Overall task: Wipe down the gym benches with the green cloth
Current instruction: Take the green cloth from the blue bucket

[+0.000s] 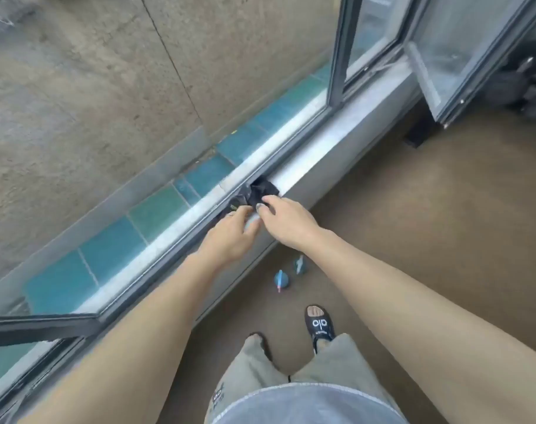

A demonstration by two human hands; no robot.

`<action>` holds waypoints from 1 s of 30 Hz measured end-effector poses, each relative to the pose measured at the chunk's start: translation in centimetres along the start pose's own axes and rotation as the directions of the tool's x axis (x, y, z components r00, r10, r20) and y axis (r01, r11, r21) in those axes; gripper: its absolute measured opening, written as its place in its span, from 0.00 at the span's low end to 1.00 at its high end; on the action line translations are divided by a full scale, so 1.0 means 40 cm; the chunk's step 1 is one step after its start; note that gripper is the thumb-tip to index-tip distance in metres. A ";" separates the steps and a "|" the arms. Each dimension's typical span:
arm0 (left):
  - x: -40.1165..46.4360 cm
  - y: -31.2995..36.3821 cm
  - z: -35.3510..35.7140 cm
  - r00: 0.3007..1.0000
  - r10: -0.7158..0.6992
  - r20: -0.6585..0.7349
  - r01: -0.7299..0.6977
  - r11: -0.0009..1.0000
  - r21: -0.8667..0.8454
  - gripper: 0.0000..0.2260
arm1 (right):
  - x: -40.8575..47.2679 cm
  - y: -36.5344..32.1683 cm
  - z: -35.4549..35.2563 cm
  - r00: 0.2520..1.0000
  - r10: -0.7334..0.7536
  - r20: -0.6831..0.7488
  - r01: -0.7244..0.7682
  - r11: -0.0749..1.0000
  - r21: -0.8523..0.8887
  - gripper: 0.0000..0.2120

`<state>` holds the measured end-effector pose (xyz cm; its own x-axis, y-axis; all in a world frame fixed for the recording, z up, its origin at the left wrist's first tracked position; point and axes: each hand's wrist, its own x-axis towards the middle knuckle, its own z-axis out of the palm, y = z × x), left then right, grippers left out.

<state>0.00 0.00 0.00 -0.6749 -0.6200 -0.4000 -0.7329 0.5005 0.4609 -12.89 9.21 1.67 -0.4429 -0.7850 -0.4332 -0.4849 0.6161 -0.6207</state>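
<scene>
Green cloth: not identifiable; the only cloth in view is a dark cloth (262, 191) bunched just beyond the fingertips, its colour reading black rather than green.
Gym benches: none in view; wiping has evidently not begun.
Sandalled foot (319, 324): nearest, below the right forearm, on the floor (428, 215).
Spray bottles: two small blue bottles (281, 280) standing on the floor under the wrists, probably set down to free both hands.
Left hand (230, 234): fingers curled toward the cloth's near edge, a ring showing; whether it actually pinches fabric I cannot tell, since the fingertips are hidden.
Right hand (286, 218): beside the left, fingers bent downward, tips on or at the dark cloth; a firm grasp cannot be confirmed.
Window sill (321, 154): pale ledge directly beneath both hands, carrying the cloth at the frame's track.
Judgement: cloth likely left on the sill to dry or be stored, now being collected.
Open window sash (337, 56): beyond the hands, to the right.
Outside wall (77, 87): farthest, concrete, above blue tiles.
</scene>
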 end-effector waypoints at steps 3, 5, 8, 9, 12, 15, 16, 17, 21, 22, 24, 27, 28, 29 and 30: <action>0.007 0.043 0.080 0.991 0.057 0.124 -0.067 0.995 0.070 0.24 | -0.049 0.106 0.017 0.988 0.138 -0.069 -0.134 0.989 0.055 0.23; 0.001 0.073 0.129 0.973 0.125 0.192 -0.149 0.982 0.119 0.21 | -0.096 0.161 0.042 0.963 0.241 -0.120 -0.227 0.967 0.119 0.23; -0.026 0.124 0.226 0.918 0.254 0.306 -0.311 0.938 0.155 0.13 | -0.189 0.240 0.102 0.898 0.396 -0.192 -0.343 0.903 0.260 0.22; -0.046 0.144 0.260 0.893 0.282 0.352 -0.360 0.916 0.179 0.11 | -0.225 0.268 0.123 0.870 0.446 -0.208 -0.376 0.875 0.306 0.22; -0.135 0.202 0.364 0.787 0.350 0.508 -0.514 0.828 0.225 0.16 | -0.359 0.350 0.192 0.787 0.576 -0.220 -0.455 0.783 0.424 0.20; -0.223 0.256 0.477 0.649 0.399 0.648 -0.675 0.694 0.249 0.26 | -0.498 0.430 0.253 0.669 0.709 -0.222 -0.510 0.655 0.557 0.20; -0.256 0.279 0.514 0.616 0.396 0.681 -0.708 0.659 0.256 0.23 | -0.546 0.457 0.269 0.630 0.746 -0.216 -0.514 0.609 0.604 0.19; -0.293 0.303 0.553 0.582 0.405 0.705 -0.741 0.620 0.256 0.22 | -0.599 0.485 0.287 0.590 0.779 -0.211 -0.514 0.564 0.646 0.19; -0.441 0.383 0.710 0.454 0.428 0.782 -0.849 0.474 0.233 0.20 | -0.831 0.589 0.350 0.427 0.883 -0.194 -0.470 0.400 0.786 0.20; -0.479 0.401 0.751 0.417 0.430 0.801 -0.869 0.446 0.213 0.20 | -0.892 0.613 0.369 0.398 0.898 -0.187 -0.448 0.368 0.814 0.20; -0.570 0.436 0.845 0.360 0.415 0.835 -0.900 0.390 0.194 0.20 | -1.020 0.666 0.422 0.333 0.927 -0.171 -0.398 0.302 0.866 0.19; -0.739 0.486 0.994 0.276 0.396 0.876 -0.945 0.280 0.171 0.21 | -1.211 0.757 0.529 0.226 0.965 -0.134 -0.325 0.204 0.923 0.20; -0.800 0.503 1.046 0.245 0.393 0.886 -0.957 0.247 0.155 0.21 | -1.275 0.787 0.567 0.190 0.974 -0.121 -0.304 0.175 0.936 0.20; -0.864 0.519 1.099 0.205 0.397 0.894 -0.968 0.218 0.125 0.20 | -1.337 0.822 0.608 0.147 0.983 -0.106 -0.280 0.144 0.949 0.19; -0.930 0.535 1.151 0.163 0.396 0.904 -0.977 0.193 0.091 0.20 | -1.401 0.852 0.647 0.098 0.991 -0.088 -0.255 0.111 0.961 0.18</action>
<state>5.48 61.60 -11.72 -0.4772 0.6434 -0.5985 0.5105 0.7574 0.4071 14.94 72.52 -12.12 -0.5907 0.5393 -0.6002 0.7835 0.2057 -0.5863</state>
